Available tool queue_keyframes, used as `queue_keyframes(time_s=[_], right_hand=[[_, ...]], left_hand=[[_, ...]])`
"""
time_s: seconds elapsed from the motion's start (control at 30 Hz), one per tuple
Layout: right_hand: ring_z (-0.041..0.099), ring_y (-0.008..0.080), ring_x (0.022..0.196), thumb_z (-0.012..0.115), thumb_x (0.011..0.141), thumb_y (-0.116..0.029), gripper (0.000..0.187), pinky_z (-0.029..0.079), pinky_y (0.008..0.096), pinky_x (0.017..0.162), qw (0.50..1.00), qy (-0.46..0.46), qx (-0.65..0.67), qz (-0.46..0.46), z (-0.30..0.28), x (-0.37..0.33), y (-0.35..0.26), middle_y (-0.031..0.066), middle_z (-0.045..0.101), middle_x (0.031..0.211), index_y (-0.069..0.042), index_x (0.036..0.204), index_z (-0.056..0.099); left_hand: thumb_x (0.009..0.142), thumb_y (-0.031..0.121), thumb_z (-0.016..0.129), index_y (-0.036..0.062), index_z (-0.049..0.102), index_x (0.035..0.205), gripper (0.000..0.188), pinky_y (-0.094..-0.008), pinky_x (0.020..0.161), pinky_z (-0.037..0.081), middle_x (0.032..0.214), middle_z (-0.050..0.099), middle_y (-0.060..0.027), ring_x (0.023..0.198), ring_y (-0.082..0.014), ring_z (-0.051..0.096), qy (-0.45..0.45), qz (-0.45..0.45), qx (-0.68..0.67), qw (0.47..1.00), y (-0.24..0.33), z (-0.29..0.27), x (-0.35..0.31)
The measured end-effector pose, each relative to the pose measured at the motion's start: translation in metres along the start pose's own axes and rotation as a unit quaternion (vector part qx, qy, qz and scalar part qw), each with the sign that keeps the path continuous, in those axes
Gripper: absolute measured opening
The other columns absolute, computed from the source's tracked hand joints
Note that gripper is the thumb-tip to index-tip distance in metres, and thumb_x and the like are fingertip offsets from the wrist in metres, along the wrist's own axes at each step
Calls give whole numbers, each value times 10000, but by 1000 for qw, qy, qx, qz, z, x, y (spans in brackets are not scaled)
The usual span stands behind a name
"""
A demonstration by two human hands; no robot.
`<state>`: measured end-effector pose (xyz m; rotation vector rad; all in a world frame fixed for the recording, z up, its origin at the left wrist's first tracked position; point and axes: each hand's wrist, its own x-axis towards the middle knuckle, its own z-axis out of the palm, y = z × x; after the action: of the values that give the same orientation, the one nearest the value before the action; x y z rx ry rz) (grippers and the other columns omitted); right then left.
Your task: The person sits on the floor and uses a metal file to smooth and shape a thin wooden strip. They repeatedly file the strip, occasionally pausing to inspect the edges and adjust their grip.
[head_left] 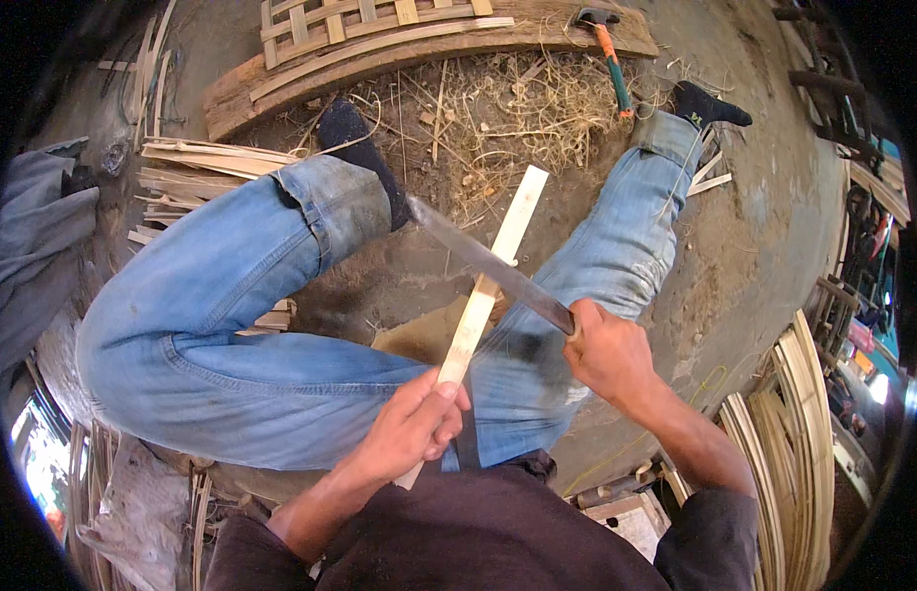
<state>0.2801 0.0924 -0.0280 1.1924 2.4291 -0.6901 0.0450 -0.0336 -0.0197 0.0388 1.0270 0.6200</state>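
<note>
My left hand [415, 422] is closed around the lower part of a pale bamboo strip [467, 335], which slants up and away to the right over my lap. In my right hand [610, 355] is the handle of a long knife [508, 279], mostly hidden by the fingers. Its grey blade points up and left and crosses the strip above the middle. A small curl of shaving shows where blade and strip meet. The strip's bottom end comes out below my left hand, close to my shirt.
A thick wooden plank [232, 102] lies ahead, bearing a woven lattice of strips [370, 14] and a hammer [608, 61] with an orange and green handle. Thin shavings [537, 118] cover the ground between my feet. Split strips lie left [207, 163] and right [798, 433].
</note>
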Motion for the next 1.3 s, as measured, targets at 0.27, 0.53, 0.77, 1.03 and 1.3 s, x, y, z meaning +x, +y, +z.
queue_keyframes(time_s=[0.27,0.53,0.77,1.03,1.3], right_hand=[[628,312,615,672,717,-111,210,507,420,541,999,5,51,10,3,0,-5,121,586,726,-74,891,560],[630,393,646,623,782,-112,155,505,483,567,998,-6,33,52,3,10,9,161,625,745,-59,910,554],[644,408,699,547,827,-149,125,516,501,613,994,15,74,74,-10,16,13,203,643,772,-51,904,540],[641,425,731,599,792,-135,215,511,492,640,971,153,126,136,-16,38,57,210,651,780,-28,972,548],[645,372,666,613,763,-118,200,515,472,578,972,185,72,129,-15,37,35,169,607,668,-51,941,552]], left_hand=[[1047,313,387,50,489,959,296,-194,403,288,606,409,11,454,-33,318,-8,0,-24,1000,6,-3,1],[1052,277,360,40,500,973,287,-216,441,322,639,430,2,493,-53,361,-24,-29,19,999,3,-4,-12],[1056,270,356,38,497,964,287,-216,439,312,633,431,4,494,-53,360,-28,-32,12,999,-3,-8,-21],[1054,246,353,22,497,1021,268,-229,438,336,644,438,-4,494,-65,406,-32,2,68,997,-1,-17,-27],[1002,177,458,-25,386,1364,421,-295,632,488,919,566,-112,688,-156,609,111,117,263,951,12,-4,-24]])
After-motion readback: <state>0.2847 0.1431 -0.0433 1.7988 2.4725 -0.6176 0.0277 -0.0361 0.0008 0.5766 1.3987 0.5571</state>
